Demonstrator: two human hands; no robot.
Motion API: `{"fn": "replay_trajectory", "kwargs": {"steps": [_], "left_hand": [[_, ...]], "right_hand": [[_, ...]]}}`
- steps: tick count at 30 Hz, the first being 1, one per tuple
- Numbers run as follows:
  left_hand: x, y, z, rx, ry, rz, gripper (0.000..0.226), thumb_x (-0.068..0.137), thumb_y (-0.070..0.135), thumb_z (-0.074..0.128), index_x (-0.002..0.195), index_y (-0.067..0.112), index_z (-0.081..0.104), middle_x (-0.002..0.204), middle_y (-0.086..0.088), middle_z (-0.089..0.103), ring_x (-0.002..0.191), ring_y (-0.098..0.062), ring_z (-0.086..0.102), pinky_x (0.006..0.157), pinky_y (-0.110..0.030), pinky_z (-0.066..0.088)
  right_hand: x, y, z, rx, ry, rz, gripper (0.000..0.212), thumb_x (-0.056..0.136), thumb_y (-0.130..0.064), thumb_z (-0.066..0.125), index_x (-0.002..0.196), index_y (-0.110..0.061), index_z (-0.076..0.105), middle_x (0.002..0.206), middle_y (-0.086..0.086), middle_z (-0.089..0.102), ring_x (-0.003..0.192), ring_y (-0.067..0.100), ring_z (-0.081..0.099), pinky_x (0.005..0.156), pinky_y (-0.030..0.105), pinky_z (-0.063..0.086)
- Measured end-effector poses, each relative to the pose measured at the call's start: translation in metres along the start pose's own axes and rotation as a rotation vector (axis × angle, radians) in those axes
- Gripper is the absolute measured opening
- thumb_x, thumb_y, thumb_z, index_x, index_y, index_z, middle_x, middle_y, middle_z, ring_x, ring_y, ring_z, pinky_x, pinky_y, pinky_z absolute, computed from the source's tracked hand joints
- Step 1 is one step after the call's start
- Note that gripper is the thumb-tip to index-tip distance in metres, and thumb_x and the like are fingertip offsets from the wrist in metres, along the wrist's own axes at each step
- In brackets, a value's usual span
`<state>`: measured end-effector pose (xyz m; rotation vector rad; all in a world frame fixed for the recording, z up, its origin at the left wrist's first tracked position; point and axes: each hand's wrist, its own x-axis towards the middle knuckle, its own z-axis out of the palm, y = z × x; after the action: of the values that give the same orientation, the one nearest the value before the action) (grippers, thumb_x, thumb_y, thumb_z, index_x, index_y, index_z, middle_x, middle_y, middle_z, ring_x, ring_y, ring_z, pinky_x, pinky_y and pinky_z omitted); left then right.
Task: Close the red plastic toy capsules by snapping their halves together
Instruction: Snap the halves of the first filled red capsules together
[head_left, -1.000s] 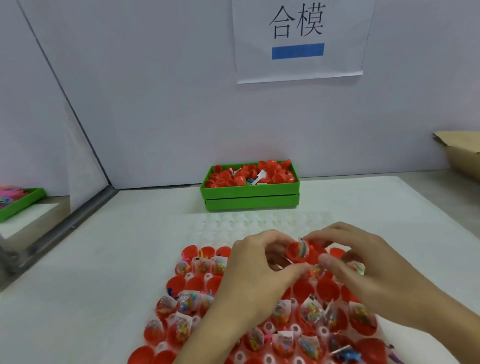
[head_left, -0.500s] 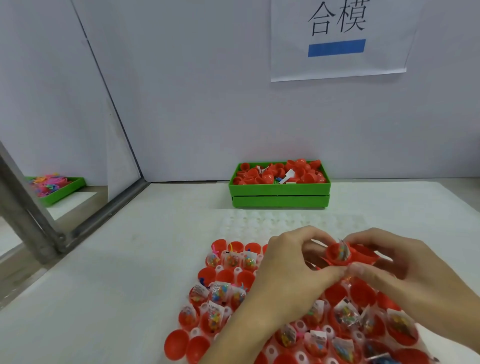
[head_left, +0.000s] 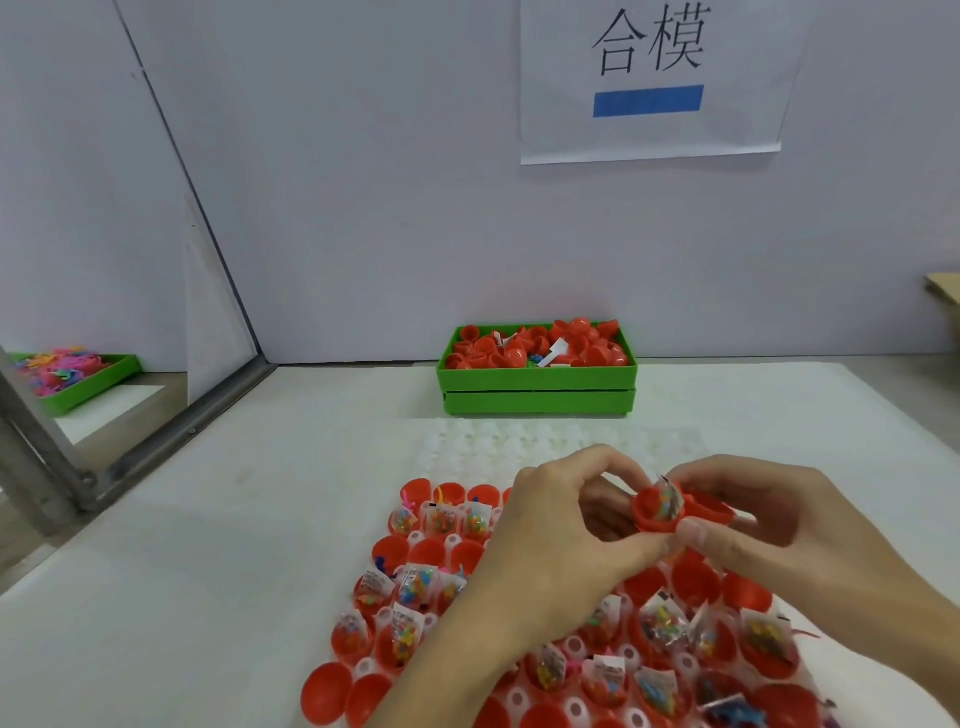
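Both hands meet at about 4 o'clock in view, above a tray of red capsule halves (head_left: 530, 613). Left hand (head_left: 566, 540) has fingers curled, thumb and forefinger pinching one red capsule half (head_left: 655, 512) with a small packet (head_left: 669, 498) sticking out of it. Right hand (head_left: 769, 535) is curled too, pinching the other red half (head_left: 709, 512), which sits tilted against the first at its 3 o'clock side; halves touch but the seam looks not fully shut. Tray cups below hold open halves, many with bagged colourful toys. Two loose closed-looking red pieces (head_left: 343, 693) lie at the tray's 7 o'clock corner. Green bin (head_left: 540, 387) full of red halves sits at 12 o'clock on the white table (head_left: 234, 545). Paper sign (head_left: 649, 78) on wall above. Another green tray (head_left: 98, 376) with pink bits at 9 o'clock.
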<state>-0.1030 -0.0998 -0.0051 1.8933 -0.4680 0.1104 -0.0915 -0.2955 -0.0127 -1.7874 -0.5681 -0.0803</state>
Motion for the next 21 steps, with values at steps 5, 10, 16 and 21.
{"fn": "replay_trajectory", "kwargs": {"steps": [5, 10, 16, 21], "left_hand": [[0.0008, -0.0014, 0.0001, 0.014, -0.005, 0.012, 0.027, 0.075, 0.021, 0.086, 0.093, 0.026, 0.067, 0.082, 0.010, 0.076, 0.077, -0.004, 0.072, 0.075, -0.018, 0.056], [0.0011, -0.0020, -0.0004, 0.019, -0.022, 0.013, 0.028, 0.073, 0.019, 0.086, 0.093, 0.025, 0.067, 0.081, 0.011, 0.076, 0.076, -0.004, 0.072, 0.074, -0.016, 0.055], [0.0003, 0.0001, -0.0026, -0.026, 0.036, 0.045, 0.034, 0.075, 0.044, 0.081, 0.103, 0.032, 0.067, 0.100, 0.016, 0.073, 0.094, -0.003, 0.069, 0.078, -0.020, 0.056], [0.0011, 0.0015, -0.0028, -0.080, 0.019, 0.068, 0.014, 0.086, 0.030, 0.073, 0.099, 0.032, 0.068, 0.097, 0.011, 0.074, 0.095, -0.008, 0.070, 0.082, -0.030, 0.059]], "right_hand": [[-0.0003, 0.0004, -0.0011, 0.007, -0.001, -0.002, 0.022, 0.072, -0.033, 0.074, 0.094, -0.029, 0.077, 0.094, 0.004, 0.076, 0.088, 0.019, 0.073, 0.080, 0.040, 0.058], [-0.0013, 0.0017, -0.0022, 0.006, -0.012, 0.002, 0.021, 0.074, -0.026, 0.076, 0.095, -0.024, 0.077, 0.093, 0.008, 0.073, 0.087, 0.025, 0.071, 0.080, 0.045, 0.059], [-0.0013, 0.0024, 0.0018, 0.010, 0.043, -0.009, 0.018, 0.077, -0.029, 0.073, 0.095, -0.027, 0.075, 0.092, 0.005, 0.073, 0.087, 0.026, 0.071, 0.081, 0.051, 0.058], [-0.0016, 0.0028, 0.0055, -0.016, 0.053, -0.007, 0.019, 0.077, -0.031, 0.072, 0.096, -0.032, 0.074, 0.094, 0.004, 0.073, 0.090, 0.025, 0.070, 0.084, 0.054, 0.057]]}}
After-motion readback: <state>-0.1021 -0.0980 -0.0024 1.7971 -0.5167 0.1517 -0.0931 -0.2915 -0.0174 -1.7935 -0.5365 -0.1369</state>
